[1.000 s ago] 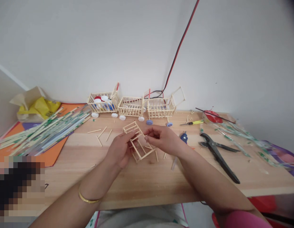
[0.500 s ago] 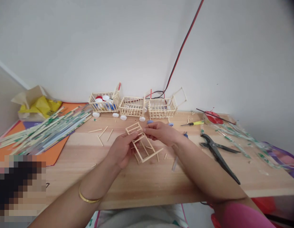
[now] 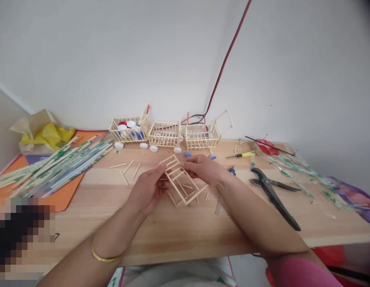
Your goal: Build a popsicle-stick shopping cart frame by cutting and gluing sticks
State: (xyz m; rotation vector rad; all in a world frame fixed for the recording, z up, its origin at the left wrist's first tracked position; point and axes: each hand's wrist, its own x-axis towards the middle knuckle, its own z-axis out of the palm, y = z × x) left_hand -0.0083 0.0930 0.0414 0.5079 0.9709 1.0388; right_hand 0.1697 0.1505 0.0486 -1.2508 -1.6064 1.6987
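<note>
Both hands are on a small frame of thin wooden sticks (image 3: 182, 178), tilted over the middle of the table. My left hand (image 3: 149, 186) pinches its left side near the upper end, thumb on top, the other fingers curled behind. At the upper right corner, my right hand (image 3: 203, 169) closes thumb and forefinger on the frame's edge; whether a small piece is also between them is hidden. Several cut sticks (image 3: 124, 178) lie to the left. Just behind stand small stick carts: one holding bottle caps (image 3: 113, 133), one with white wheels (image 3: 165, 137), one with blue wheels (image 3: 202, 137).
A bundle of wrapped chopsticks (image 3: 65, 163) lies on an orange sheet (image 3: 62, 199) at left, beside a yellow bag (image 3: 49, 137). To the right are black pliers (image 3: 274, 197), a yellow-handled knife (image 3: 246, 154), a red-topped bowl (image 3: 266, 147) and plastic wrappers (image 3: 292, 175). A cable (image 3: 223, 67) runs down the wall.
The left hand has shifted slightly left and its fingers are a little looser, showing more of the frame. The right hand keeps its pinch at the corner. The view has moved slightly.
</note>
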